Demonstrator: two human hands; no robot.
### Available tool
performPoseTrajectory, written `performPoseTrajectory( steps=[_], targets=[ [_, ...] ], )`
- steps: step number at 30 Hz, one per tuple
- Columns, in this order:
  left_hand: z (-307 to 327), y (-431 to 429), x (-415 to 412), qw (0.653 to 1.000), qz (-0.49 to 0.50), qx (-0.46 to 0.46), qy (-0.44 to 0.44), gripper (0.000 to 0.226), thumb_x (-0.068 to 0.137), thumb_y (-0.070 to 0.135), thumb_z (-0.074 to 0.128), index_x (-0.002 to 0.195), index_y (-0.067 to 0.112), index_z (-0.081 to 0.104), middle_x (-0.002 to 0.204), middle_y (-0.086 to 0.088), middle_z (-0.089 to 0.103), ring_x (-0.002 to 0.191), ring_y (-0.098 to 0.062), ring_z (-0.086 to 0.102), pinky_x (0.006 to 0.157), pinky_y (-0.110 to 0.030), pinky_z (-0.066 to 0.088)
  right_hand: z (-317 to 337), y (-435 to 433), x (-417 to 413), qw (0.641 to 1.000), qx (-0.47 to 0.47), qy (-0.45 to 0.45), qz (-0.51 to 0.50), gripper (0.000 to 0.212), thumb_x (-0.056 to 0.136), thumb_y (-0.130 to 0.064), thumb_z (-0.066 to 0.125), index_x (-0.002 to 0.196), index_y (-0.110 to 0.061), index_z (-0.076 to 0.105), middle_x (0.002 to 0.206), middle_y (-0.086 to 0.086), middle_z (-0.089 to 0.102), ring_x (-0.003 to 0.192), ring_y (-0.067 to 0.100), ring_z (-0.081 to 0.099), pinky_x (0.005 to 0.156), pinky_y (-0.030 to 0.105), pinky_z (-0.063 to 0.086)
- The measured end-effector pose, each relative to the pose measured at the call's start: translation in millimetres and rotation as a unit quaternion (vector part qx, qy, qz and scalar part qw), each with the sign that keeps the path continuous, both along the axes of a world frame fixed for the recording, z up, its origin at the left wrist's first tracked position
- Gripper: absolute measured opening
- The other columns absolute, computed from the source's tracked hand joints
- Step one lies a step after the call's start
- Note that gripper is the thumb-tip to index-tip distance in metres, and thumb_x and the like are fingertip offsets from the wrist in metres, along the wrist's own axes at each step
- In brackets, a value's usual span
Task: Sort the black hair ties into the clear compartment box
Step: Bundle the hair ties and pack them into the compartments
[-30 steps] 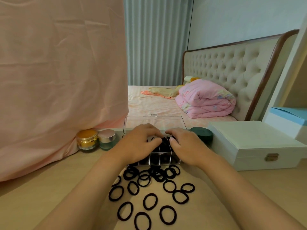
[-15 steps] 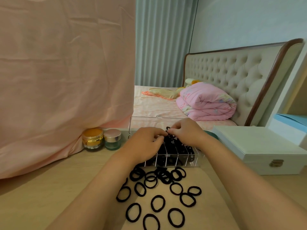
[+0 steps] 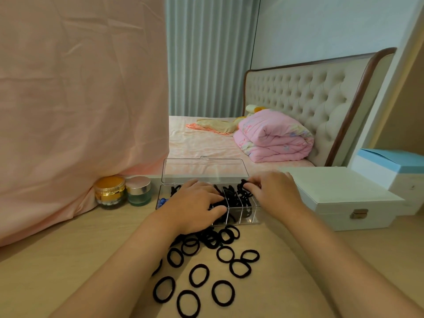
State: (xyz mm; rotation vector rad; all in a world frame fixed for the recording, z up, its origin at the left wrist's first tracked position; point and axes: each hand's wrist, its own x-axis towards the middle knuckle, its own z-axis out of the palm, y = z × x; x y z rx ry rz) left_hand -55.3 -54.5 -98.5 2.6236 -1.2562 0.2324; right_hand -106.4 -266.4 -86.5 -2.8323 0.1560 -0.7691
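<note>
Parting from their earlier meeting above the box's middle, the hands are now working separate compartments. Black hair ties [image 3: 231,198] are already filling the middle and right cells of the clear compartment box [image 3: 250,220]; many more are lying loose near the desk's front edge, just before the box. The right hand [image 3: 273,191] is curling its fingertips [image 3: 249,185] round one tie at the box's far right corner, seemingly feeding it into the end cell. The left hand [image 3: 195,203] is lying flat with fingers extended, gripping nothing, probably pressing the springy ties down so they stay between the dividers. The clear lid [image 3: 204,169] is standing open behind, keeping every cell reachable. Something blue [image 3: 161,200] is showing in the leftmost cell.

The pale wooden desk [image 3: 68,249] is also carrying a gold jar [image 3: 110,191] and a green jar [image 3: 138,191] toward its back left, beside hanging pink cloth [image 3: 80,99], and a white latched case [image 3: 344,198] on the right. Beyond are a bed with a folded pink quilt [image 3: 275,138], a tufted headboard [image 3: 309,99] and pale curtains [image 3: 206,53].
</note>
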Motion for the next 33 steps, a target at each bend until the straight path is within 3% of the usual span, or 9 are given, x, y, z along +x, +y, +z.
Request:
performPoseTrajectory(
  steps=[4,7,10,13,18,22,26,29,33],
  targets=[
    [7.7,6.1,1.3,0.994,0.025,-0.087,0.062,0.036,0.099,0.045,0.047,0.121,0.031,0.071,0.132,0.021,0.061,0.117,-0.004,0.056,0.104,-0.030,0.044,-3.7,-1.8,-1.6,0.991,-0.122,0.029,0.055,0.021,0.095,-0.045,0.062,0.108,-0.037,0.077,0.109,-0.013,0.065,0.110,0.016,0.049,0.095,0.037,0.029],
    [9.0,10.7,7.3,0.982,0.061,-0.168,0.063,0.039,0.096,0.046,0.045,0.095,0.021,0.075,0.103,0.009,0.072,0.091,-0.010,0.065,0.086,-0.040,0.056,-2.0,1.1,0.8,0.976,-0.183,0.083,0.085,0.024,0.100,-0.041,0.056,0.112,-0.035,0.076,0.122,-0.010,0.059,0.116,0.017,0.044,0.100,0.038,0.029],
    [9.6,9.0,6.4,0.976,0.059,-0.202,0.059,0.028,0.101,0.038,0.048,0.115,0.028,0.070,0.120,0.015,0.065,0.108,-0.006,0.060,0.096,-0.036,0.051,0.5,3.5,3.7,0.958,-0.234,0.142,0.082,0.029,0.104,-0.035,0.047,0.116,-0.027,0.073,0.130,-0.008,0.059,0.120,0.018,0.046,0.106,0.042,0.028],
    [8.9,5.4,0.7,0.994,0.039,-0.074,0.074,0.045,0.102,0.048,0.042,0.145,0.037,0.048,0.153,0.019,0.041,0.139,-0.008,0.040,0.114,-0.032,0.033,6.1,4.2,2.2,0.955,-0.237,0.160,0.074,0.029,0.104,-0.036,0.045,0.118,-0.029,0.070,0.126,-0.008,0.065,0.120,0.017,0.052,0.114,0.045,0.023],
    [3.9,-0.8,-1.5,0.999,0.027,0.012,0.025,0.047,0.104,0.049,0.036,0.148,0.036,0.043,0.157,0.017,0.037,0.147,-0.004,0.024,0.122,-0.032,0.010,19.8,-2.1,-8.7,0.983,-0.039,0.152,0.092,0.030,0.094,-0.036,0.066,0.123,-0.027,0.062,0.119,-0.003,0.066,0.109,0.017,0.058,0.098,0.032,0.045],
    [0.8,-6.4,-1.0,0.998,0.026,0.048,-0.019,0.049,0.105,0.051,0.028,0.144,0.033,0.051,0.155,0.013,0.041,0.148,-0.009,0.022,0.121,-0.031,0.007,22.8,-11.5,-11.9,0.985,0.050,0.129,0.103,0.036,0.090,-0.032,0.072,0.123,-0.029,0.058,0.126,-0.006,0.065,0.114,0.013,0.062,0.098,0.034,0.051],
    [-6.7,-13.6,0.4,0.996,0.028,0.078,-0.044,0.058,0.103,0.057,0.022,0.140,0.029,0.057,0.152,0.010,0.047,0.147,-0.012,0.025,0.121,-0.034,0.012,19.9,-1.1,-22.7,0.970,0.025,0.202,0.133,0.056,0.103,-0.029,0.047,0.156,-0.032,0.032,0.158,-0.006,0.041,0.143,0.014,0.039,0.116,0.031,0.029],
    [-2.1,-11.6,-0.3,0.998,0.035,0.050,-0.027,0.060,0.101,0.061,0.030,0.143,0.025,0.054,0.153,0.008,0.045,0.144,-0.013,0.031,0.118,-0.035,0.020,5.4,9.8,-27.2,0.957,-0.105,0.247,0.113,0.061,0.105,-0.046,0.033,0.161,-0.026,0.018,0.167,-0.007,0.020,0.154,0.007,0.005,0.125,0.042,-0.006],
    [0.4,-10.3,-5.1,0.998,0.061,-0.022,-0.017,0.071,0.097,0.062,0.041,0.155,0.023,0.033,0.163,0.006,0.028,0.146,-0.017,0.031,0.117,-0.035,0.028,-6.0,12.8,-24.5,0.952,-0.201,0.220,0.067,0.080,0.095,-0.070,0.011,0.156,-0.023,0.034,0.169,-0.003,0.011,0.154,0.010,-0.013,0.119,0.056,-0.020]
  ],
)
